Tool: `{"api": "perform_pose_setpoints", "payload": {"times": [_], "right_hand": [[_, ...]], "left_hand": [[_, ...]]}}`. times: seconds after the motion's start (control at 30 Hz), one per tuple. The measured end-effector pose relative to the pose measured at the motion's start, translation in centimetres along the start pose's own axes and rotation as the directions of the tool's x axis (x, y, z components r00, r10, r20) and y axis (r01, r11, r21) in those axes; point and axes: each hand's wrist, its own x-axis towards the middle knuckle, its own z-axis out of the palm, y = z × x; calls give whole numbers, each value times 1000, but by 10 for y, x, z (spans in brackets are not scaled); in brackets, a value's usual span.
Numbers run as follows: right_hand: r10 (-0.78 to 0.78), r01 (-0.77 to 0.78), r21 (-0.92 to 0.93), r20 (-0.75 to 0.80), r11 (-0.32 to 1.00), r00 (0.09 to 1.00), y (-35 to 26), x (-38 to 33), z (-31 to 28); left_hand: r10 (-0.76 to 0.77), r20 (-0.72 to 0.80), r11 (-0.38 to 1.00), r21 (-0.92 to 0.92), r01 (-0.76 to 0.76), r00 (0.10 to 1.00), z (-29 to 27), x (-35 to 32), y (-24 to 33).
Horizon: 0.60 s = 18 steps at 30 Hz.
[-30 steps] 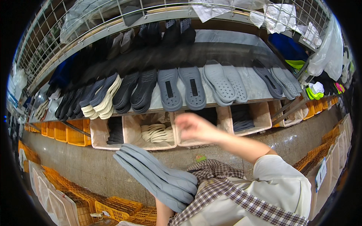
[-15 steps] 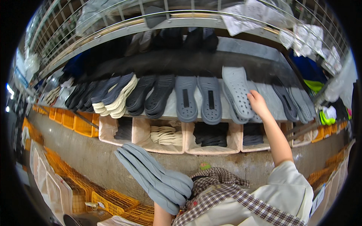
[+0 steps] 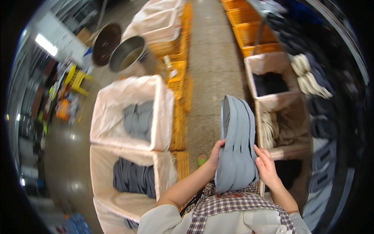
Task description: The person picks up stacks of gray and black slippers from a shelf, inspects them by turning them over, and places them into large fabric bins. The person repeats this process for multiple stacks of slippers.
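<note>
A stack of grey-blue shoe soles [image 3: 238, 144] stands on edge in front of my apron, its wavy sides facing up. My left hand [image 3: 216, 154] is closed on its left side, thumb along the outer sole. Against the right side presses my right hand [image 3: 266, 163], fingers bent along the edge. The stack is squeezed between both hands. Left of me, a lined crate [image 3: 156, 113] holds grey soles [image 3: 139, 121] like these. A nearer lined crate [image 3: 102, 171] has dark navy soles [image 3: 133, 177] in it.
On the right, lined bins [image 3: 269, 95] hold black and cream soles below a shelf with more soles, including a cream pile [image 3: 307, 78]. Orange crates [image 3: 177, 85] line the left of the aisle floor [image 3: 212, 74]. Beyond stands a metal drum [image 3: 130, 54].
My view has swung left from the shelf to the aisle. My right hand has left the perforated sole area and now grips the stack, which is upright before me with my left hand.
</note>
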Motion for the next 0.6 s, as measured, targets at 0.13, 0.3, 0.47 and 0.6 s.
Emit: {"api": "perform_pose_setpoints", "payload": {"times": [0.13, 0.3, 0.47, 0.6], "right_hand": [[-121, 85, 121, 324, 989, 938, -5, 52, 75], [61, -122, 100, 471, 987, 880, -5, 93, 155], [56, 29, -179, 456, 983, 888, -9, 139, 246], [-147, 252, -158, 485, 955, 862, -28, 200, 339]], "left_hand": [[318, -379, 947, 90, -307, 869, -46, -83, 68], [848, -294, 528, 394, -752, 441, -131, -189, 246], [940, -10, 0, 1000, -28, -340, -261, -250, 447], [937, 123, 153, 697, 701, -326, -367, -260, 536]]}}
